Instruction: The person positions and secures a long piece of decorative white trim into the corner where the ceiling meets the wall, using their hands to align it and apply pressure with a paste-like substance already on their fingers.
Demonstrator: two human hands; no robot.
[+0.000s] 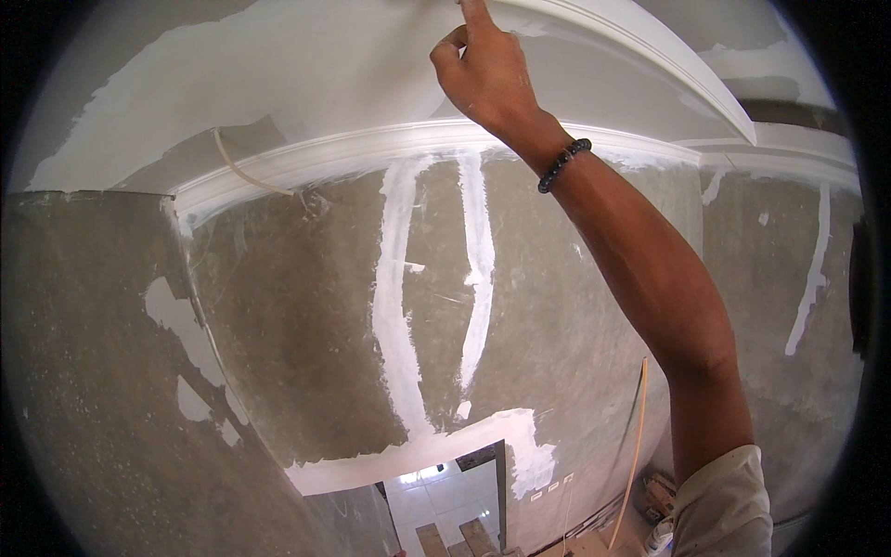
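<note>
My right hand (487,74) is raised to the ceiling at the top edge of the picture. One finger points up and leaves the view; the thumb is bent, and the other fingers look curled. A small bit of something dark shows by the fingertip, but what the hand holds is cut off. A dark bead bracelet (564,165) circles the wrist. Around the hand, the grey ceiling carries a broad smooth patch of white filler (241,74). A white moulding (640,32) curves along the ceiling to the right of the hand. My left hand is out of view.
A white cornice (371,147) runs along the top of the grey wall (306,306), which has white filler strips (397,297). A pale cable (243,172) hangs from the ceiling. Below are a doorway (455,506), a leaning pole (631,446) and a white bucket (659,537).
</note>
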